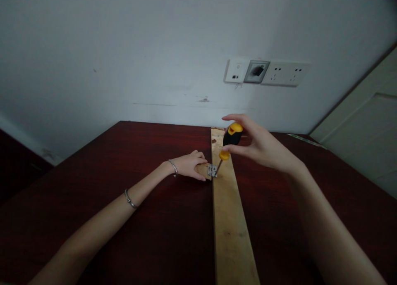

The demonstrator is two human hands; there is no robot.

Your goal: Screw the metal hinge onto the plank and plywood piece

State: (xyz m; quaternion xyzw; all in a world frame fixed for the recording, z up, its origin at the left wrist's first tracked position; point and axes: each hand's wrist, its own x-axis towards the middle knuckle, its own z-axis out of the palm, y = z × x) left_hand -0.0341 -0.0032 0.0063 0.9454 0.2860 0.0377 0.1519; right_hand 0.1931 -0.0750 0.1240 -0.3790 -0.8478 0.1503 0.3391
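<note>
My right hand (252,142) grips a yellow and black screwdriver (233,136) by its handle, thumb and fingers around it. The shaft slants down to the left, and its tip meets a small metal hinge (212,170). One leaf of the hinge lies on a long wooden plank (231,219), the other on a short wood block (203,169) against the plank's left edge. My left hand (188,165) is closed around that block, fingers on the far side and thumb on the near side. Whether a screw sits under the tip is too small to tell.
The plank runs across a dark red tabletop (149,144) towards a white wall (139,49). Wall sockets (285,73) and a black plug (258,71) are above the table's back edge. A pale panelled door (369,111) stands at the right.
</note>
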